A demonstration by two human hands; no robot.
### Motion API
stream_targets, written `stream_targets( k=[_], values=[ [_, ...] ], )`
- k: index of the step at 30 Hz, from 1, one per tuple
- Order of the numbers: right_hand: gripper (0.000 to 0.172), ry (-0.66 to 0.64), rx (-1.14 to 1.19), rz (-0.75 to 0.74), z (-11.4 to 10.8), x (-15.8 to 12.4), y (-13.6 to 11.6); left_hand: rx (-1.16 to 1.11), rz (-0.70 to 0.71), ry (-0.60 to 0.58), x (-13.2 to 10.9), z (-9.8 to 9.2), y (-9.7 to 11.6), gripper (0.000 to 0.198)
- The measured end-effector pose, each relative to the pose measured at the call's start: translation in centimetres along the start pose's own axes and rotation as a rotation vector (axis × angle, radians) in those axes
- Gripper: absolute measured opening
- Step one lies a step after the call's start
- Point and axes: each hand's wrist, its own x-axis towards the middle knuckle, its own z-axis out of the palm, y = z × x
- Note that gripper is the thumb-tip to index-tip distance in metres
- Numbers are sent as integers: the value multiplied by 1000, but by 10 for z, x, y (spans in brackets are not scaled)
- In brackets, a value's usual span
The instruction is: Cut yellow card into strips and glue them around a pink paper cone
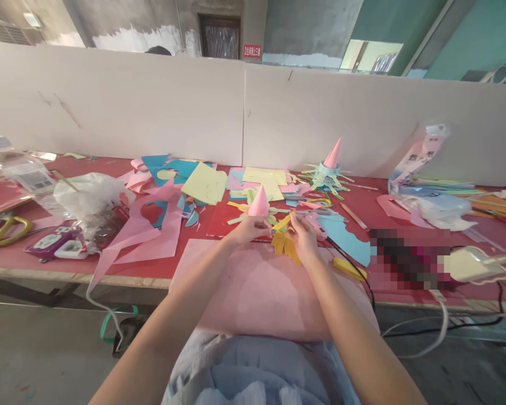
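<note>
My left hand (252, 229) is closed in a pinch at the left end of a yellow fringed paper strip (285, 248). Opposite it, my right hand (306, 239) pinches the upper right part of the same strip, whose cut fringe hangs down between both hands. Just behind my left fingers stands a pink paper cone (260, 202) with pale green and yellow paper strips spreading around its base. My fingers hide part of that base. A pink glue gun (317, 226) lies right behind my right hand, its black cord running toward the table edge.
Farther back stands another pink cone (332, 154) with a blue-green fringed base. Coloured paper sheets (204, 183) and scraps cover the red table (152, 269). Scissors (10, 229) and a purple device (53, 241) lie left; a yellow roll (349, 269) and a white plug (468, 264) lie right.
</note>
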Motion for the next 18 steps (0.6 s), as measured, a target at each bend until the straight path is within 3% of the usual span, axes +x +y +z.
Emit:
stream_targets(
  k=[3, 8, 10, 15, 18],
  values=[
    [31, -40, 30, 15, 4, -2, 1, -3, -48, -65, -1, 2, 1, 25],
    [34, -83, -128, -31, 6, -5, 1, 67, -79, -135, -2, 6, 5, 29],
    [34, -95, -194, -73, 6, -7, 0, 70, -77, -89, -2, 4, 5, 32],
    [33, -83, -223, -126, 10, -10, -1, 149, -21, 164, 1, -3, 4, 33],
    [35, -109, -184, -87, 11, -11, 0, 187, -5, 200, 1, -4, 5, 32]
  ],
)
